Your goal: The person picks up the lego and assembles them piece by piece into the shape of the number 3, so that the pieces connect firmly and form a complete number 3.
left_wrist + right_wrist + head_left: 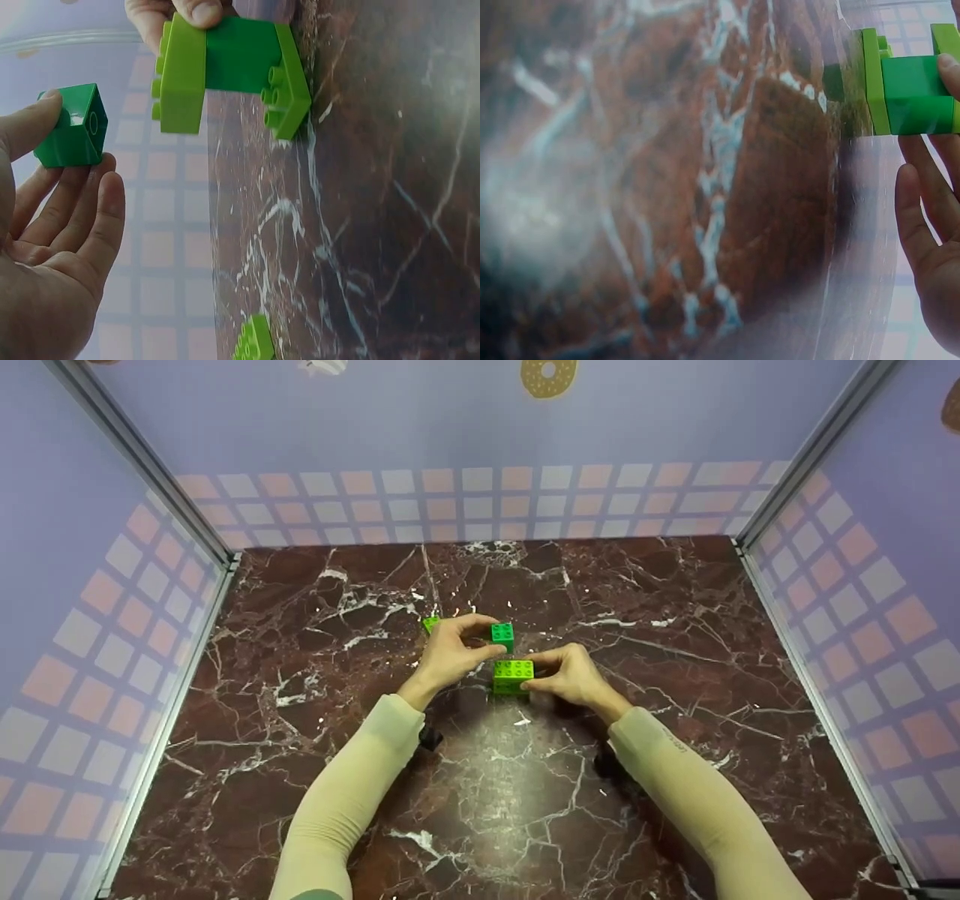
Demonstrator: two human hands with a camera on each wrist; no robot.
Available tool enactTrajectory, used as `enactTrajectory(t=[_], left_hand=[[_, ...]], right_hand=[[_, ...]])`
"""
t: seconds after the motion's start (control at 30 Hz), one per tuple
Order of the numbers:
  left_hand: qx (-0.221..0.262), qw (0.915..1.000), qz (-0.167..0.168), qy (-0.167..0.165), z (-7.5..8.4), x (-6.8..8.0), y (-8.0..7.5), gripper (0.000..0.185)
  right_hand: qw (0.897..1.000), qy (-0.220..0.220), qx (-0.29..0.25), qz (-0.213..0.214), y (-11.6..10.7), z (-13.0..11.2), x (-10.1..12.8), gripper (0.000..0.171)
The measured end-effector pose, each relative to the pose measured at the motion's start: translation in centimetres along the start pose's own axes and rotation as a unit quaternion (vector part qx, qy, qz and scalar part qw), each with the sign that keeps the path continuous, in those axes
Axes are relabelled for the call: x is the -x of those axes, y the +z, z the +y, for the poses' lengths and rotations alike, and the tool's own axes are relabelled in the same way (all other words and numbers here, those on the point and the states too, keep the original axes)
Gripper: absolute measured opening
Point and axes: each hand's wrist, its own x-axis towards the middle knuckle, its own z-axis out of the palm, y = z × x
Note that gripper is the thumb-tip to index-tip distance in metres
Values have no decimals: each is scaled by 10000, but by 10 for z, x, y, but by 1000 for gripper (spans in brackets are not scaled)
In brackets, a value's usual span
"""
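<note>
My left hand [448, 651] pinches a dark green toy building brick [502, 633] between thumb and fingers, lifted off the table. In the left wrist view this brick [73, 126] is tilted, with a hollow side showing. Just right of and nearer than it, my right hand [574, 675] grips a small stack by its upper part. The stack has a lime brick [294, 94] at the bottom, a dark green brick [241, 56] in the middle and a lime brick [184, 79] on top. Studs stay bare on one part of the bottom brick. The held green brick is apart from the stack.
Another lime brick [430, 624] lies on the marbled table [510, 795] behind my left hand, partly hidden by it. Panels with a checked pattern [476, 502] enclose the table at the back and both sides.
</note>
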Motion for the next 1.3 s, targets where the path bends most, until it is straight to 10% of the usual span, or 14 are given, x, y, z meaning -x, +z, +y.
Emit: enactTrajectory(t=[1.3], left_hand=[[-524,9979,-348,135,-14,4,34,45]], right_hand=[[9993,45,-367,-28,0,4,-2,37]])
